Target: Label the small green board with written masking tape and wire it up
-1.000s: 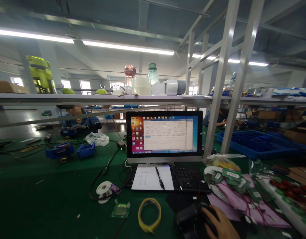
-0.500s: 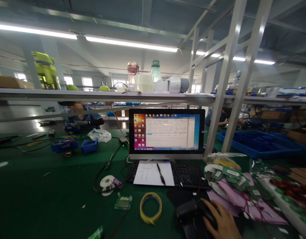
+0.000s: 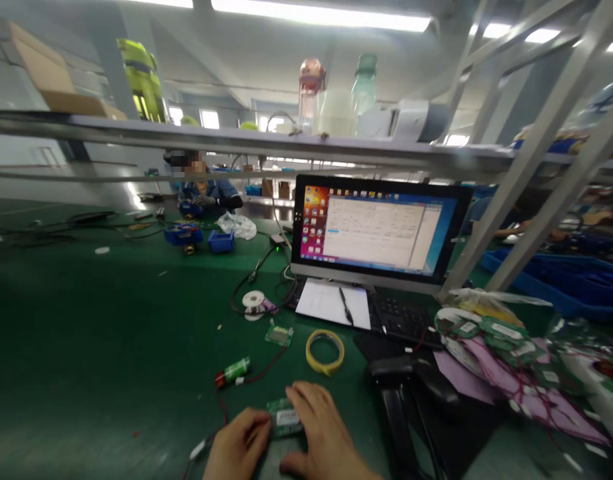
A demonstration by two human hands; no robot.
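Note:
Both my hands meet on a small green circuit board (image 3: 285, 417) lying on the green mat near the bottom edge. My left hand (image 3: 234, 451) pinches the board's left end. My right hand (image 3: 319, 433) lies over its right side with the fingers curled down on it. Red and black wires run from the board to a green battery cell (image 3: 235, 370) just beyond. A second small green board (image 3: 280, 335) lies farther back, beside a yellow tape ring (image 3: 325, 351).
A monitor (image 3: 374, 230) stands behind a keyboard (image 3: 404, 322), paper and pen. A black scanner stand (image 3: 394, 393) and mouse sit to the right, beside a pile of green boards on pink sheets (image 3: 506, 373). A solder spool (image 3: 253, 302) and cables lie mid-table. Another person works at the far side.
My right hand left the mouse and moved left onto the small board. My left hand came into view at the board. The view tilted down and leftward.

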